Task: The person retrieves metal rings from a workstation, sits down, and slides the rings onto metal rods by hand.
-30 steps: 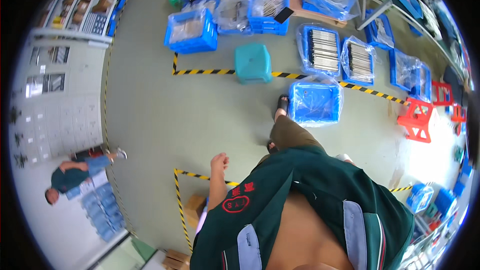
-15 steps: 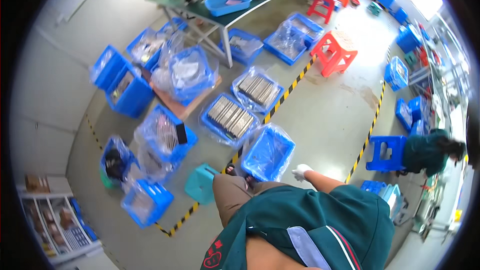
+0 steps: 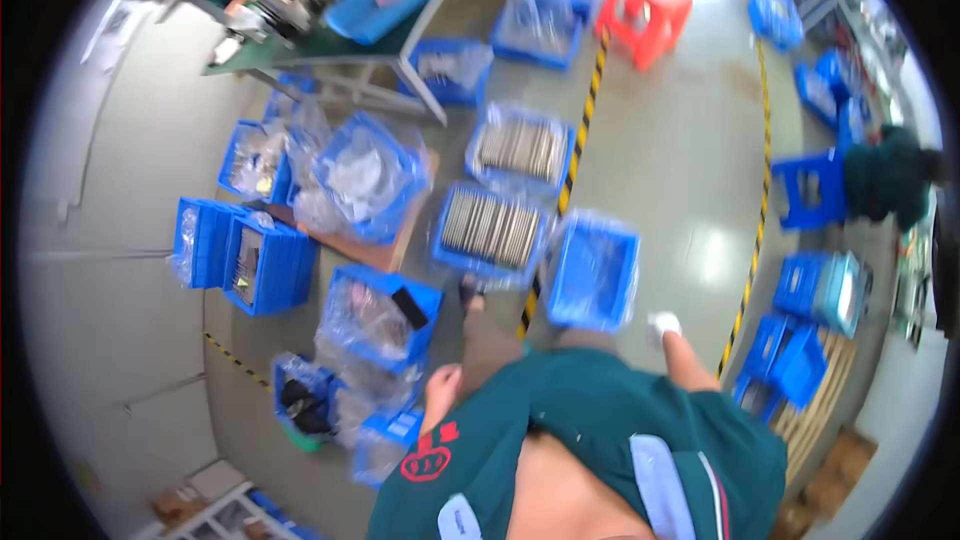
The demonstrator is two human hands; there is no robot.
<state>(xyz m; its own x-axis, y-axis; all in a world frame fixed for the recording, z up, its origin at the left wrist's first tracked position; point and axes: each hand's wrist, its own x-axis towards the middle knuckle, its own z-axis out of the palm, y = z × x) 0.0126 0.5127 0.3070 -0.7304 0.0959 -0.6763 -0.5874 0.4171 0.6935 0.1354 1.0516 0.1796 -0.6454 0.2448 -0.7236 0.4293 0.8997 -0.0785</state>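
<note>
- One hand showed, the left hand (image 3: 441, 387), hanging bare beside the green shirt; it held nothing, though the blur hid whether its fingers were spread or curled.
- The right hand was out of sight.
- Nearest the left hand stood a bag-lined blue crate (image 3: 377, 312) on the floor, its long axis running toward the yellow-black floor tape (image 3: 574, 162).
- Ahead of the feet sat an empty-looking blue bin (image 3: 593, 270) (just right of the tape), and beside it a crate of grey metal strips (image 3: 490, 230), strips pointing away from the person.
- Farther off stood a red stool (image 3: 648, 12) and a green worktable (image 3: 330, 45).
</note>
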